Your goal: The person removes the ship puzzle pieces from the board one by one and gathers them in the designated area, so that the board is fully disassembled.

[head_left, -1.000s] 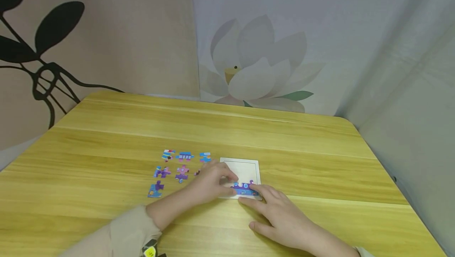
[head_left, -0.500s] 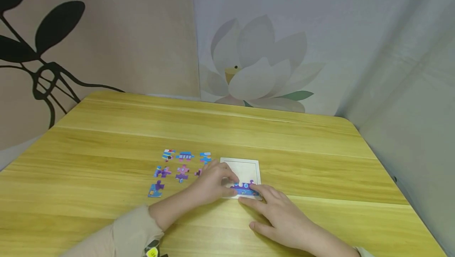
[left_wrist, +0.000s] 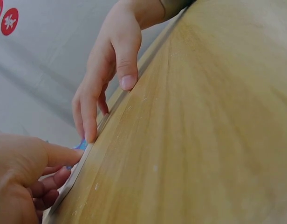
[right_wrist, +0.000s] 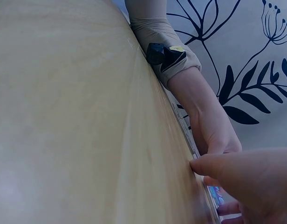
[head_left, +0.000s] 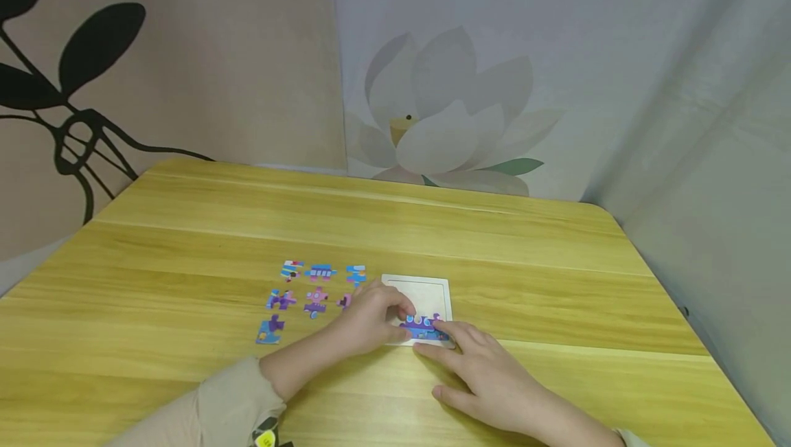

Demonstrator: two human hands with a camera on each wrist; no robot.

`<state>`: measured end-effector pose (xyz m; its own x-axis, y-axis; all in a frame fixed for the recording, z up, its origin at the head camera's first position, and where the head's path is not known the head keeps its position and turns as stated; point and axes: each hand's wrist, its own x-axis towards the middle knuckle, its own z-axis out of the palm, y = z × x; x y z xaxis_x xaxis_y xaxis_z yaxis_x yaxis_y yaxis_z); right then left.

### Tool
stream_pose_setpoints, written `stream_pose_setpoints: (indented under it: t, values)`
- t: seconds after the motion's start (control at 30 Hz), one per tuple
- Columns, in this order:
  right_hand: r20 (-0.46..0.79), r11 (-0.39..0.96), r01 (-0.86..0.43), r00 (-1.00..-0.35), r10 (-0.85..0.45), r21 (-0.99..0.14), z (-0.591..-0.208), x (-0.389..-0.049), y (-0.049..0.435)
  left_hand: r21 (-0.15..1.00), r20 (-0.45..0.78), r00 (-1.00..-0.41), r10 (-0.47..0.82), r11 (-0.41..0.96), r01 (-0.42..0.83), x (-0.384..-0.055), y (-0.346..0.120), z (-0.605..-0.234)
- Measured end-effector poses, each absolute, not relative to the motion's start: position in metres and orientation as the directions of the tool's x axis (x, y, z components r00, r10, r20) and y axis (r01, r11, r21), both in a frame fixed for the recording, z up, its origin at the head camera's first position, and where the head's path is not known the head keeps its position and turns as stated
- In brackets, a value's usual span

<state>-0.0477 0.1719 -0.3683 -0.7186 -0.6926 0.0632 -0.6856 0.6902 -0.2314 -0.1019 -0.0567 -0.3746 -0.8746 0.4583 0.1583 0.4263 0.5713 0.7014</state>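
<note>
A white square puzzle tray (head_left: 423, 292) lies on the wooden table, with joined purple and blue jigsaw pieces (head_left: 428, 330) along its near side. Over the tray's left part, my left hand (head_left: 367, 316) pinches a jigsaw piece (head_left: 408, 324) at the left end of that row between thumb and fingers; much of the piece is hidden. My right hand (head_left: 488, 375) rests at the near right corner, its extended index finger touching the row's right end and its thumb spread on the table. In the left wrist view, a blue bit of puzzle (left_wrist: 81, 145) shows between both hands' fingertips.
Several loose jigsaw pieces lie left of the tray, among them a pink and purple piece (head_left: 316, 301) and a blue corner piece (head_left: 270, 330). My left forearm passes close to them. Behind the wooden table (head_left: 525, 248) hangs a flower-printed curtain (head_left: 457, 90).
Both hands keep almost the same place. The left fingers shift very slightly at the left end of the row; the loose pieces stay where they were.
</note>
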Motion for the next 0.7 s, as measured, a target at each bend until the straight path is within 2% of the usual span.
stream_pose_setpoints:
  t: [0.3, 0.7]
  values:
    - [0.045, 0.69, -0.678, -0.721, -0.692, -0.253, -0.3663, -0.0476, 0.1721, 0.833, 0.153, -0.854, 0.497, 0.401, 0.382, -0.1043, -0.0588, -0.379]
    - [0.033, 0.695, -0.676, -0.722, -0.691, -0.245, -0.3676, -0.0483, 0.1725, 0.885, 0.132, -0.874, 0.469, 0.341, 0.317, -0.1023, -0.061, -0.3721]
